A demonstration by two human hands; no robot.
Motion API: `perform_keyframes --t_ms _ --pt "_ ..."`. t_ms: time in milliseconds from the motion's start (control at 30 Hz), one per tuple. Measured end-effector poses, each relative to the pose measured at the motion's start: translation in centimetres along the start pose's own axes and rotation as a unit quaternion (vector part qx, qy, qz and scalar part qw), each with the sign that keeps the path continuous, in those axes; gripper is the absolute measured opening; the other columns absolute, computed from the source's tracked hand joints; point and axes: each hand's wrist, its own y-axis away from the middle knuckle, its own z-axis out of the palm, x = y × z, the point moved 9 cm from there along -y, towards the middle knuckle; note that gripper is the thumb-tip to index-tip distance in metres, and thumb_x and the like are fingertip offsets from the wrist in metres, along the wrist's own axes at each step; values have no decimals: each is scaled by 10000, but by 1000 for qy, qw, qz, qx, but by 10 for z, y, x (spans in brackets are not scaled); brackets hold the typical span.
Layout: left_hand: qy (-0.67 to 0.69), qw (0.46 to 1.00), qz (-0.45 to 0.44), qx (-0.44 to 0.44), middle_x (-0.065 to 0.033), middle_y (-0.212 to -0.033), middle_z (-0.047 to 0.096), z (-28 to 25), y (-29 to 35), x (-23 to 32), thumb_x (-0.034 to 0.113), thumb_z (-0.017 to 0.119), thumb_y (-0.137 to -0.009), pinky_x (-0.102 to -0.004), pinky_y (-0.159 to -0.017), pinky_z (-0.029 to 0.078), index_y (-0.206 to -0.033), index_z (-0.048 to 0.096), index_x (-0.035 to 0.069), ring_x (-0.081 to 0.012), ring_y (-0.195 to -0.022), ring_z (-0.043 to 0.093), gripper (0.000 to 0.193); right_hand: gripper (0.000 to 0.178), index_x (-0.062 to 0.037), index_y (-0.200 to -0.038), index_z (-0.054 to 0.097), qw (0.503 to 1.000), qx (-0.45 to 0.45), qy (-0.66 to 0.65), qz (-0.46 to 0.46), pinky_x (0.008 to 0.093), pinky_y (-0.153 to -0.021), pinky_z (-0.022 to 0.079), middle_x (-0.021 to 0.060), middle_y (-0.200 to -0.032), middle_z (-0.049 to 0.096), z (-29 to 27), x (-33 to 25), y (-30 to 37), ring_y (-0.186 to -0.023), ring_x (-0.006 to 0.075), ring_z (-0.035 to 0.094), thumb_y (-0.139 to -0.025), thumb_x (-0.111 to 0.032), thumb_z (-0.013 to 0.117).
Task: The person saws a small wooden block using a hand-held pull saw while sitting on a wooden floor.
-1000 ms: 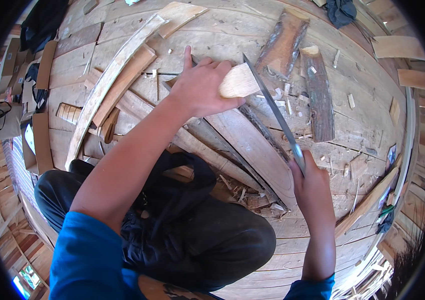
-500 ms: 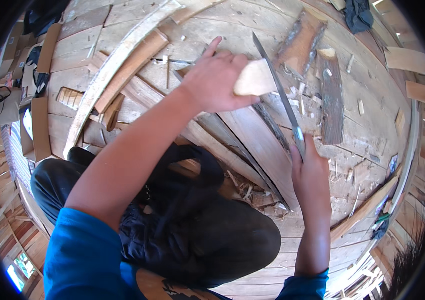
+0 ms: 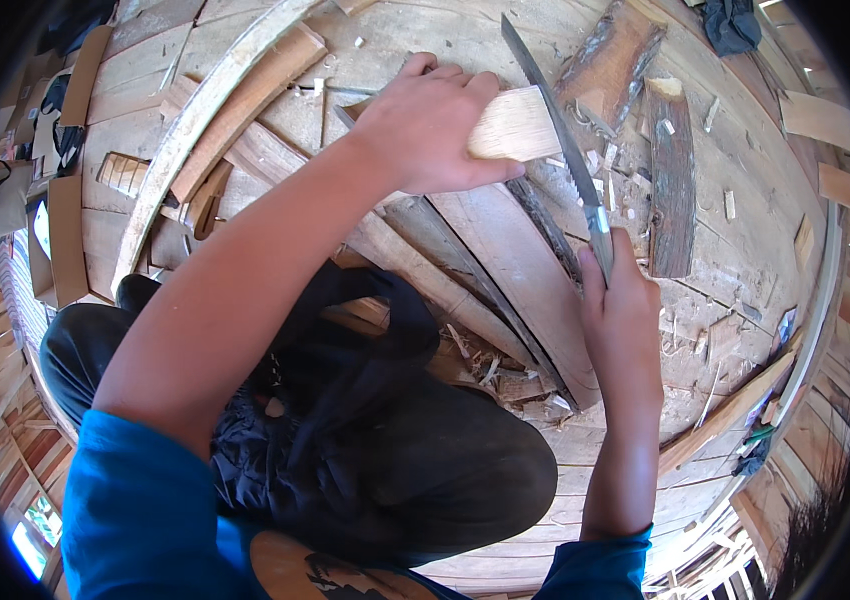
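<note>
Far centre, over plank floor [image 3: 770, 205]: left hand [image 3: 423, 128], fingers curled over pale block [image 3: 515, 127]; right hand [image 3: 621, 300], fingers wrapped round saw handle [image 3: 601, 240], blade [image 3: 566, 135] at block's right end.

Cardboard box [image 3: 67, 240] far left. Long pale strip [image 3: 195, 140] alongside a brown board [image 3: 250, 112]. Upper right — bark-edged slab [image 3: 610, 65], narrow bark piece [image 3: 672, 190] near it, dark cloth bundle [image 3: 730, 27] beyond. Lower right — loose board [image 3: 730, 412].

Bark log [image 3: 671, 190] lies just right of the saw [image 3: 566, 131], blocking sideways travel. Floor [image 3: 715, 250] beyond log passable over scattered chips [image 3: 730, 205]. Boards [image 3: 250, 110] obstruct low passage left of left hand [image 3: 430, 130].
</note>
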Motion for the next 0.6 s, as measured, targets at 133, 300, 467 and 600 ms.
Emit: perform_keyframes --t_ms 133,300,467,600 --pt "-13 999 47 20 -224 -1007 631 -2 6 6 549 671 -779 -430 -1016 347 -1118 548 -22 -355 -1033 593 676 212 -29 -1105 521 1000 -11 8 16 511 -545 430 246 -654 589 2 5 17 -641 449 616 -977 -196 535" --pt "-7 997 -21 -68 -220 -985 647 8 -11 4 559 659 -795 -428 -1018 349 -1157 547 -22 -353 -1007 610 694 220 -46 -1134 522 998 53 30 -23 505 -540 437 244 -668 600 2 -4 -8 -648 441 625 -969 -189 547" --pt "-13 999 -34 -36 -246 -983 651 9 -7 -6 561 651 -807 -432 -1034 338 -1212 525 -40 -368 -986 620 735 195 -50 -1125 525 999 8 21 27 495 -516 433 232 -653 594 -11 26 32 -622 428 625 -969 -164 549" --pt "-20 1000 -2 -15 -244 -970 651 10 -6 -2 546 643 -817 -447 -1041 330 -1193 517 -35 -372 -983 617 703 181 -51 -1113 524 1000 4 16 22 495 -507 431 224 -638 584 -11 28 48 -610 422 623 -970 -159 551"
